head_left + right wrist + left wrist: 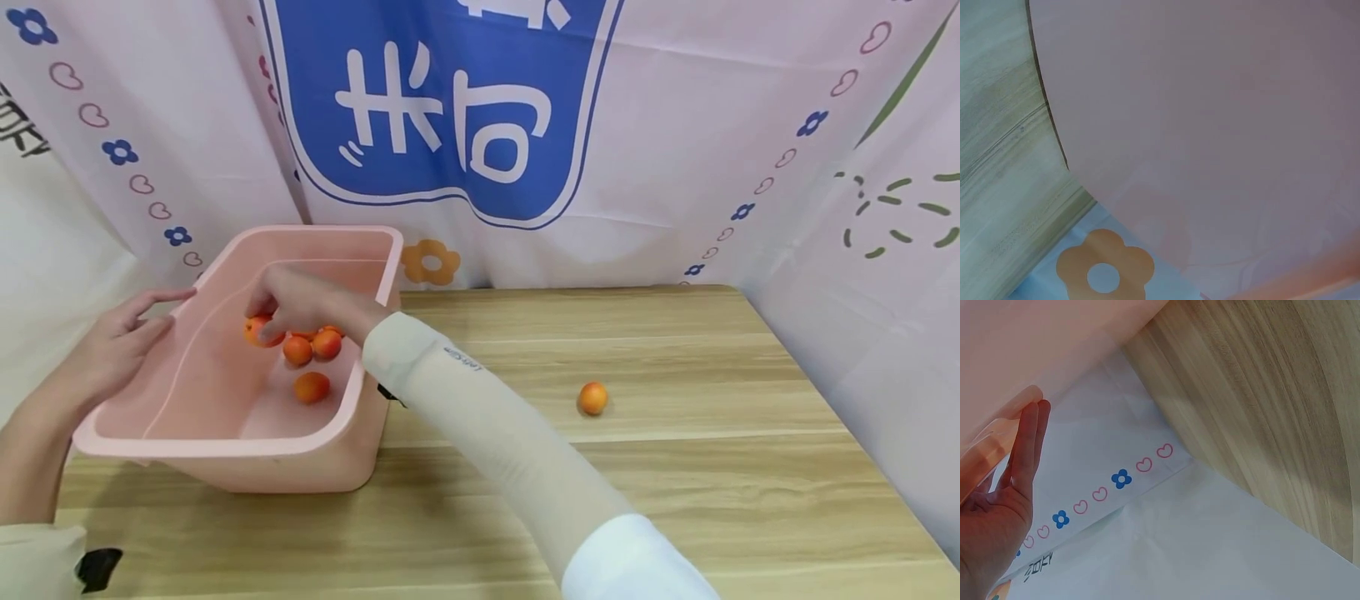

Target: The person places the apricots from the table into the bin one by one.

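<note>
A deep pink plastic tub (225, 447) stands on the left of the table. My left hand (120, 346) holds its left rim, thumb and fingers on either side of the lip; in the left wrist view that hand (1013, 481) has its fingers along the outside wall. My right hand (292, 298) reaches inside the tub over the right rim and grips an apricot (257, 331) from above. Below it, a loose apricot (311, 387) lies on the tub floor, and several more apricots (297, 350) sit together, partly hidden by the hand. The right wrist view shows the tub's wall (1210, 125), not the hand.
One apricot (592, 398) lies on the wooden table (675, 483), right of my right forearm. A printed white cloth (660, 167) with a blue emblem hangs behind the table and along its sides.
</note>
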A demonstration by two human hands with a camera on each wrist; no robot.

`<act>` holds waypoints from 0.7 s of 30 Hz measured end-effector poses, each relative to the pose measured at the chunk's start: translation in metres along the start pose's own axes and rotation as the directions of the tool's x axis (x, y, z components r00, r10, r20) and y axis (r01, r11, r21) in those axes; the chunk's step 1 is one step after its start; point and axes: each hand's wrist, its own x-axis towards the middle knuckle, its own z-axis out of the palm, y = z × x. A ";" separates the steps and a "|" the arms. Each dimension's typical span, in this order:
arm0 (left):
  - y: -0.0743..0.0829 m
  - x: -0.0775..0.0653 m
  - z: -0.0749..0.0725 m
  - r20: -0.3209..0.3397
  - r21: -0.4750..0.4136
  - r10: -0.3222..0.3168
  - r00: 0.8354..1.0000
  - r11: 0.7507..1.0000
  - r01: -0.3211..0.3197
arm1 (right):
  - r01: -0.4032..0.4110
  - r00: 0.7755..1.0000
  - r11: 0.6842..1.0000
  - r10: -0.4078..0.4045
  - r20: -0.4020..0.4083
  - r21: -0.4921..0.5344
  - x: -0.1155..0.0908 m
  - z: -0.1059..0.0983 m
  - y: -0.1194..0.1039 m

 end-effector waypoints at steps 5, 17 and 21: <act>0.002 0.001 -0.002 0.004 0.001 -0.012 1.000 1.000 0.012 | -0.041 0.998 0.998 0.043 0.038 -0.050 0.000 0.000 -0.001; -0.003 0.001 0.001 -0.028 0.002 0.022 0.999 1.000 -0.022 | -0.128 0.989 0.991 0.131 0.069 -0.044 -0.002 0.002 0.000; -0.004 0.003 0.001 -0.028 0.012 0.024 0.999 1.000 -0.023 | -0.169 0.984 0.986 0.168 0.055 0.010 -0.004 0.001 -0.001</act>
